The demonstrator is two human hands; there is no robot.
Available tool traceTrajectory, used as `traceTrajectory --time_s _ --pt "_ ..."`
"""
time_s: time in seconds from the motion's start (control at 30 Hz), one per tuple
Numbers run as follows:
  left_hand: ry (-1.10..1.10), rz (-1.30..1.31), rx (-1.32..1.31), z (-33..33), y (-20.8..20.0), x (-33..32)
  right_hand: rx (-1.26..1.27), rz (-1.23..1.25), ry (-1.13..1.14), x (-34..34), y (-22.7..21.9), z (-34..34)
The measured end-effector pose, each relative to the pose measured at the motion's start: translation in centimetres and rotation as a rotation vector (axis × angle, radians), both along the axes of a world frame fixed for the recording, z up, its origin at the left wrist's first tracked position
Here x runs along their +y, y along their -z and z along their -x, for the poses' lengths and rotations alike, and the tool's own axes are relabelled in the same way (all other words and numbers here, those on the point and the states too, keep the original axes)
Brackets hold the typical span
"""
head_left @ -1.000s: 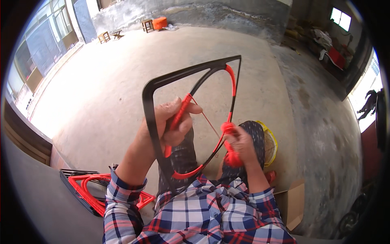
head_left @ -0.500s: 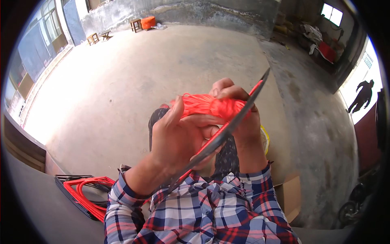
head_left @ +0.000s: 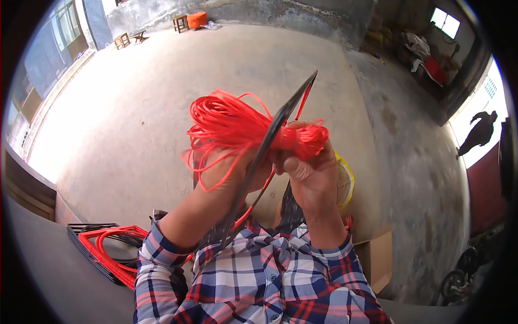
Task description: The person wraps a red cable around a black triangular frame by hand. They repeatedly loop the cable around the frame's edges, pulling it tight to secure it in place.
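Note:
A hank of bright red cord [head_left: 229, 121], bound tightly near its right end, is held up in front of my chest. My right hand [head_left: 313, 181] grips it at the bound part, the thumb bent below and the fingers mostly behind. Under the loose loops on the left is my left hand [head_left: 224, 167]; cord and a dark strip cover its fingers, so their hold is hidden. That long black strip [head_left: 275, 124], a side of a narrow frame edged in red, slants across the hank from my shirt up to a pointed far end.
Black and red frames or loops [head_left: 110, 248] lie at my left side. An open cardboard box [head_left: 380, 259] stands at my right, near a yellow-rimmed round thing [head_left: 348, 181]. Wooden stools [head_left: 180, 23] and an orange container [head_left: 197, 20] are by the far wall. A person [head_left: 479, 132] is in the right doorway.
The hank has turned, and its loose loops now spread left over my left hand. My left hand has dropped lower behind it. The black strip stands steeper and its tip has shifted left.

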State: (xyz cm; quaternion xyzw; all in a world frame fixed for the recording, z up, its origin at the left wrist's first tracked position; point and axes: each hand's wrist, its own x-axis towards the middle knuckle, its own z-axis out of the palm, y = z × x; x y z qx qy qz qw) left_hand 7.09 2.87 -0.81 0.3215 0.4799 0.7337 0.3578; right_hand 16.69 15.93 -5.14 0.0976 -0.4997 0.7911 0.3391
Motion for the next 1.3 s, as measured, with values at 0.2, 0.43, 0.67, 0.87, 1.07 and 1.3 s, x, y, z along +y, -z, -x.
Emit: traceTrajectory --time_s 0.2,0.43,0.67,0.87,1.07,1.3 --pt "0.056 -0.009 -0.21 1.2 -0.5 -1.0 0.217 0.256 0.161 5.1 -0.1 -1.0" --pt "-0.001 -0.088 -0.251 3.5 0.0 -2.5 0.325 0.353 -0.35 14.8 3.4 -5.1" --pt "-0.146 -0.071 -0.261 5.4 0.8 -3.8 -0.072 0.47 -0.19 13.4 13.1 -4.6" --pt "0.095 0.017 -0.294 5.8 0.7 -3.5 -0.602 -0.289 0.328 7.2 13.7 -2.5" --pt "0.061 -0.043 0.005 3.4 -1.3 -3.4 -0.51 -0.284 0.061 4.2 12.5 3.0" --pt "0.242 -0.136 -0.12 -0.6 1.2 -1.6 0.037 0.242 -0.32 3.2 -0.8 2.7"
